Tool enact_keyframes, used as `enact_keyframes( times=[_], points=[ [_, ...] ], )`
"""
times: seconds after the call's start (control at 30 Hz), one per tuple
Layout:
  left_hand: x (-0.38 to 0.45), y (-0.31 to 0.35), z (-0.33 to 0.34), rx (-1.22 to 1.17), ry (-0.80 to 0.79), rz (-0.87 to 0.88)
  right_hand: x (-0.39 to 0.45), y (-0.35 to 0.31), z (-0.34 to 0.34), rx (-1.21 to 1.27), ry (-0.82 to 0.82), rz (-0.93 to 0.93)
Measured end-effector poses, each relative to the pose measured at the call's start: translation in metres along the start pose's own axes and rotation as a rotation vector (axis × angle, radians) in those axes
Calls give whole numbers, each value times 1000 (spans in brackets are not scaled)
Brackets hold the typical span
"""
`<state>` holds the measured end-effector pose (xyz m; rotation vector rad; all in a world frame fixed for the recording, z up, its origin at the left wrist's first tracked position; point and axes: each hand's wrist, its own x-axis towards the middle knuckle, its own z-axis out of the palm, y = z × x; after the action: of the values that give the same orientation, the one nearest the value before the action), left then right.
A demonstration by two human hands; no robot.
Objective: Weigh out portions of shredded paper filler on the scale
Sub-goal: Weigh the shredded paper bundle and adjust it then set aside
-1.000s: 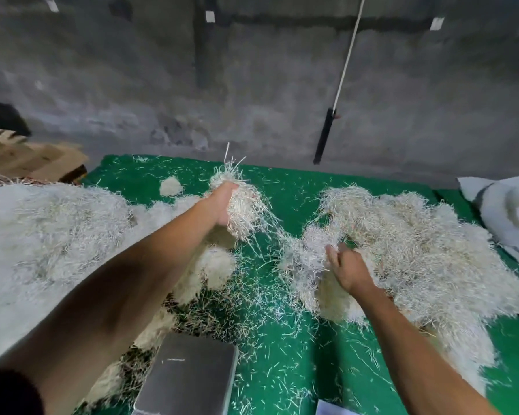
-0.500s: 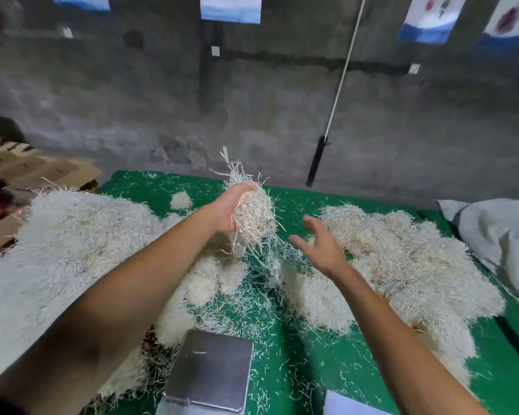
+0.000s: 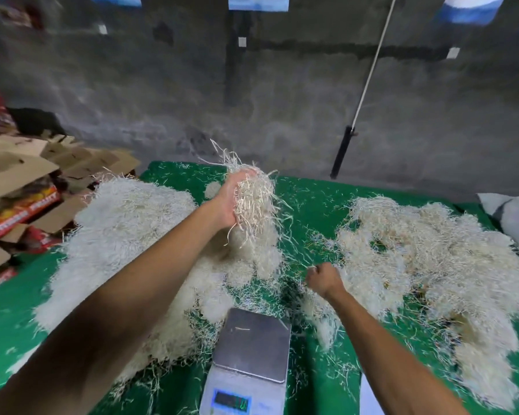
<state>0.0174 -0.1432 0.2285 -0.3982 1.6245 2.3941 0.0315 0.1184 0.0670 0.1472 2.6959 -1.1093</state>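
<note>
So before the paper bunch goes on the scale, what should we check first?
1. Left hand grips the bunch of shredded paper: ok.
2. Scale plate free of paper: not ok, a stray strand or two lies on it.
3. Scale display reads zero: cannot tell, the digits are blurred.
4. Way down from the bunch to the plate is open: ok, nothing hangs between them.
5. Right hand is off the plate: ok, it is curled at the edge of the right pile, beside the scale.
6. Bunch stays whole: not ok, loose strands dangle from it.
</note>
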Motion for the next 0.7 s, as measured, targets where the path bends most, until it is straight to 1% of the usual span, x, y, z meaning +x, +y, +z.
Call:
enact_keyframes(
  times=[0.03,0.07,0.1,0.17,0.23,0.3,0.33,0.37,0.4,0.43,0.47,0.5,0.53,0.57,0.6,0.63,0.7],
  points=[
    [-4,-4,-5,58,-11,-20,-1,-5,-1,31,81,13],
    [-8,-8,-7,131,0,-30,1,-12,-6,17,161,3],
    [-12,-14,-9,188,27,-38,0,-21,-9,-41,207,-18],
    [-14,-26,-13,217,55,-37,-2,-40,-16,-188,233,-64],
    [-15,-33,-15,203,100,-29,-9,-55,-22,-329,227,-59],
    [-17,-41,-17,227,133,-30,-18,-70,-23,-371,235,-104],
    [-20,-45,-17,264,134,-39,-24,-77,-22,-294,222,-164],
    [-21,-50,-18,281,94,-49,-34,-86,-18,-126,164,-231],
    [-23,-55,-16,263,21,-61,-45,-95,-14,116,31,-258],
    [-26,-61,-14,250,-31,-61,-59,-105,-9,372,-168,-232],
    [-27,-69,-11,285,-26,-50,-70,-113,-2,566,-363,-187],
    [-29,-78,-9,388,24,-34,-79,-117,6,664,-495,-174],
    [-31,-85,-7,525,93,-16,-84,-117,13,663,-526,-185],
    [-35,-92,-8,646,133,3,-88,-115,18,616,-482,-184],
    [-37,-99,-13,712,125,6,-89,-110,22,574,-394,-153],
    [-41,-105,-20,698,68,-16,-90,-103,24,573,-304,-102],
    [-46,-118,-40,560,-78,-85,-84,-85,29,617,-162,-35]
  ],
)
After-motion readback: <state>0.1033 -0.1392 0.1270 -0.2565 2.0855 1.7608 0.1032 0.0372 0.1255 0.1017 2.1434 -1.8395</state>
